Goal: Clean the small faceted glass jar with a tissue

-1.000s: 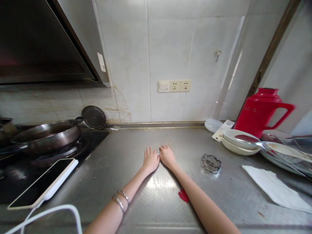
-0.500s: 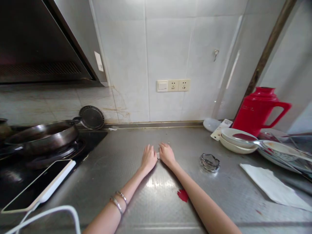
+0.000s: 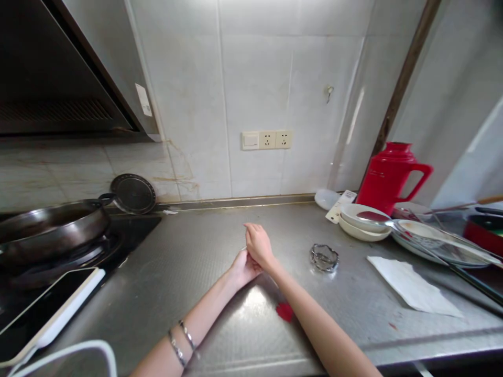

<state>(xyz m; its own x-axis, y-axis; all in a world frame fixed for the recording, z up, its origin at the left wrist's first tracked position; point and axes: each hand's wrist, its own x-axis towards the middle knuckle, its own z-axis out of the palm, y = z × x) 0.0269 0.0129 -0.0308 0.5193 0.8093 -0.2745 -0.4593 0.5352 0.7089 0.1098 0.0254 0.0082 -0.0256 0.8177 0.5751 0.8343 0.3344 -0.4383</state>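
Note:
Over the middle of the steel counter (image 3: 188, 277), my two hands meet. My left hand (image 3: 239, 269) is turned palm up, its fingers curled and partly covered by the other hand. Lying across it is my right hand (image 3: 259, 246), back upward, with fingers bent and pressed together. A thin pale edge shows between the hands, but what it belongs to is hidden. A small red scrap (image 3: 284, 311) lies on the counter beside my right forearm. To the right of my hands sits a crumpled-looking silvery ring-shaped dish (image 3: 324, 258).
At left, a steel pan (image 3: 55, 228) stands on the black stove, with a phone (image 3: 47, 309) and white cable in front. At right are a red thermos jug (image 3: 387, 178), stacked white bowls (image 3: 363, 231), plates with utensils, and a white napkin (image 3: 412, 287).
My left hand has rolled from palm down to palm up. My right hand has moved from beside it to on top of it. The view has swung slightly right.

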